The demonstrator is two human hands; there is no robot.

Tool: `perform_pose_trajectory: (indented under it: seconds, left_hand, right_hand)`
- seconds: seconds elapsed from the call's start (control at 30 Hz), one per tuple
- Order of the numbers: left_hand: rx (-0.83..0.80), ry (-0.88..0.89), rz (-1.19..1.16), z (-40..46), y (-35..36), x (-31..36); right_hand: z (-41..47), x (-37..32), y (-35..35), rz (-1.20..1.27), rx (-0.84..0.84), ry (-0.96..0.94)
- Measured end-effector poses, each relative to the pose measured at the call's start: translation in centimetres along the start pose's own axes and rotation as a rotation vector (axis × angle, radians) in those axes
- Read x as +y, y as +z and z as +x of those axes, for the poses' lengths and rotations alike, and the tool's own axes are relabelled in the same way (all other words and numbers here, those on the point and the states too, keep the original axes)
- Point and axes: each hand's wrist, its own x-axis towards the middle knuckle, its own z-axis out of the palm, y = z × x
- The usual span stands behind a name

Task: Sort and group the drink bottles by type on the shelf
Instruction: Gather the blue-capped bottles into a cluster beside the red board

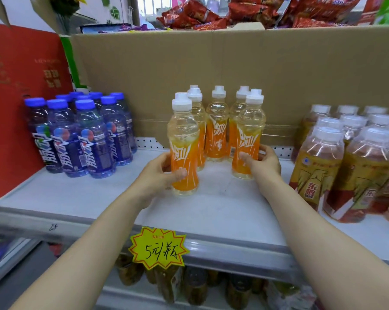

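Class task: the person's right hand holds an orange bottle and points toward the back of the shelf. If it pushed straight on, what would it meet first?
Probably the rear orange bottle just behind the held orange bottle in the right hand, then the cardboard box; depth is uncertain.

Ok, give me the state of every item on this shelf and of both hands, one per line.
left hand: grips the front-left orange bottle.
right hand: grips the front-right orange bottle.
front-left orange bottle: upright, capped, held.
front-right orange bottle: upright, capped, held.
three rear orange bottles: upright, capped, in a row.
blue-capped bottles: upright, capped, grouped at left.
gold-labelled bottles: upright, capped, grouped at right.
yellow price tag: fixed on the shelf edge.
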Motion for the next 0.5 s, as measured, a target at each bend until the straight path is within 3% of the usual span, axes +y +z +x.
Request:
perform_pose_trajectory:
  seconds: [0.33, 0.5]
  left_hand:
    - [0.034, 0.042, 0.093, 4.0, 5.1, 0.7]
    - [0.166, 0.056, 0.206, 6.1, 7.4, 1.1]
  right_hand:
    - [-0.6, -0.1, -0.1, 0.015, 0.012, 0.000]
    - [-0.7, -0.1, -0.1, 0.032, 0.010, 0.007]
